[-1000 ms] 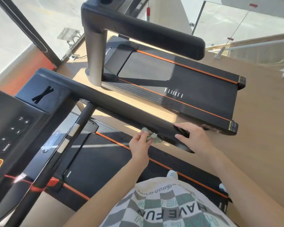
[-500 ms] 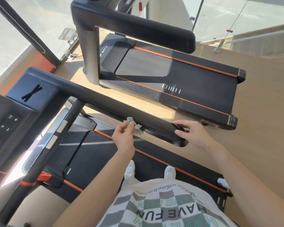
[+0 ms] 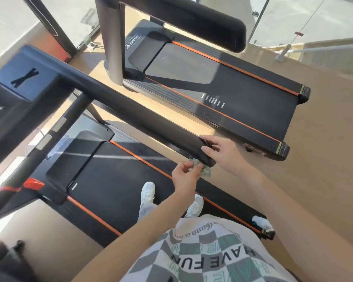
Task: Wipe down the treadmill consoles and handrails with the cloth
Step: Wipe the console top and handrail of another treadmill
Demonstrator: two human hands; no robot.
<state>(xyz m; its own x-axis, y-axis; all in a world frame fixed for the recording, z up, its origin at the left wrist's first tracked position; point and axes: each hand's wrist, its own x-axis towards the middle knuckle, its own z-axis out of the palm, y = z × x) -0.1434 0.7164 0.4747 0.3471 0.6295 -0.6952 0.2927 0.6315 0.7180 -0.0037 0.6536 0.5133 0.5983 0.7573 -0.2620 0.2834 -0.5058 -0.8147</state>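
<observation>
Your left hand (image 3: pixel 183 178) has its fingers curled round a bunched, pale green cloth (image 3: pixel 205 170), pinching it and pressing it against the near, lower side of the black handrail (image 3: pixel 141 110), right at the rail's free end. That grip seems meant to push the wad into the rounded underside, where a flat cloth would skid off.

Your right hand (image 3: pixel 224 153) sits just beyond the same rail end, fingers mostly straight and holding nothing, with the fingertips (image 3: pixel 202 137) laid on the end cap. It looks like a steadying touch, so the rail does not give under the rubbing.

Following the handrail up and away from your hands, it joins the console (image 3: pixel 18 82), which lies at the far end of the rail, well apart from the cloth. Below the handrail runs the treadmill belt (image 3: pixel 114 180), where your white shoes (image 3: pixel 148 192) stand. On the far side of the handrail a second treadmill (image 3: pixel 232 88) stands alongside, with its own rail (image 3: pixel 192 19) overhead. You appear to be finishing this rail's tip; the console probably awaits wiping.
</observation>
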